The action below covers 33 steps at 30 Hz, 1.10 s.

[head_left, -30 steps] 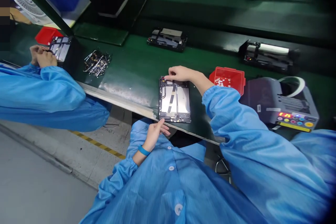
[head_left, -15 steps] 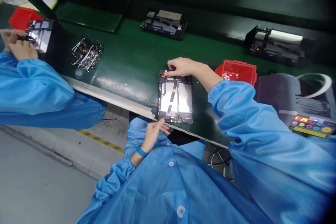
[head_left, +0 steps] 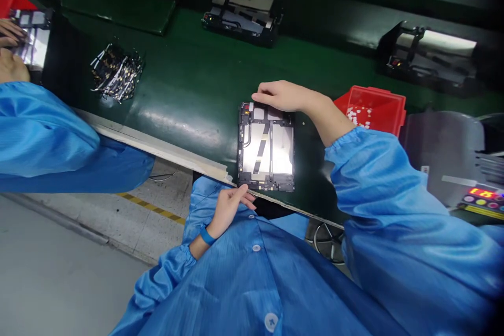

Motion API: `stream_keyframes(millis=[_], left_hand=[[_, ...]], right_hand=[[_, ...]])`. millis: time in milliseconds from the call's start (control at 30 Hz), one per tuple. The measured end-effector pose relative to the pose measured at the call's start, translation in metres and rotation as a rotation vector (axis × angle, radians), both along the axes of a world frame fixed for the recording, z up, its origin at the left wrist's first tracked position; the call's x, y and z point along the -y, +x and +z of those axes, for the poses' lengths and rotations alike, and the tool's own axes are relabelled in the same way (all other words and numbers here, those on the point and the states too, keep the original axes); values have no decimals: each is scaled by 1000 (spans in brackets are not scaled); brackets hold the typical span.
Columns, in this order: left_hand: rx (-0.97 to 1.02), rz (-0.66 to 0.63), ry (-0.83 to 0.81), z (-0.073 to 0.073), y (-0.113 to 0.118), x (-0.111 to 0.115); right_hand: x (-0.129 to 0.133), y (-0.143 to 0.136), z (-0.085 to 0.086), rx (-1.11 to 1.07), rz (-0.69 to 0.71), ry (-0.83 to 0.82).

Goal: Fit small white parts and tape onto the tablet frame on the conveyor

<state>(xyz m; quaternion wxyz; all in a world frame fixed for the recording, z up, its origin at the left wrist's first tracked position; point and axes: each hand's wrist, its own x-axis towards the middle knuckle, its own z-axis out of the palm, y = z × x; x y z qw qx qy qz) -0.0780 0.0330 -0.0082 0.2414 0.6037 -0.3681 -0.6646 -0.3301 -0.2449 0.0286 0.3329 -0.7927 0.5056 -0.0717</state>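
An opened tablet (head_left: 281, 152), with silvery battery panels, black strips and a black frame, lies on the green bench in front of me. My left hand (head_left: 230, 207) has its thumb on the tablet's near left corner, while its fingers are below, at the bench edge. At the tablet's far edge, my right hand (head_left: 281, 95) is bent over the frame with thumb and fingers close together. Its fingertips are partly hidden, and I cannot make out anything small in them. A small white piece (head_left: 251, 107) shows at the far left corner, beside a red spot.
A red bin (head_left: 380, 110) with small white bits stands right, beside a grey machine (head_left: 444, 152) with a lit display. Two more opened tablets (head_left: 240, 16) (head_left: 433, 58) lie farther back. A pile of flex cables (head_left: 118, 72) lies left, near a co-worker's hands (head_left: 13, 65) on another tablet.
My right hand's fingertips have drawn back from the tablet's far left corner, uncovering the small white piece. My left hand stays at the near corner. The view has shifted slightly.
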Motion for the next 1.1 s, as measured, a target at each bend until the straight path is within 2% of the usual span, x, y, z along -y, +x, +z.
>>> stream_keyframes(millis=[200,333,500,600,667,767,833,900,933,1000,1067,1100], left_hand=[[30,-19,-14,-2,3,-2],[49,-107,-2,4,6,3],[77,-331,38,28,25,18],[175,-326,-118,46,44,38],[214,-291,-286,56,57,62],[287,-225,-606,69,70,123],[367,-154,-810,76,71,180],[453,-94,-911,82,68,246],[467,-60,-928,83,66,281],[429,80,-837,79,63,351],[452,182,-717,66,66,419],[516,176,-710,57,70,451]], right_hand=[[-19,-2,-12,110,79,-362],[-32,0,-13,75,148,-431],[-33,2,-12,-13,231,-507],[-33,3,-10,-62,261,-560],[-35,4,-9,-91,263,-578],[-40,6,-5,-117,241,-557],[-43,8,-3,-114,215,-519],[-45,10,0,-93,183,-475],[-45,11,1,-75,163,-452],[-44,13,2,-26,114,-402],[-42,14,3,34,66,-331],[-40,14,3,64,50,-288]])
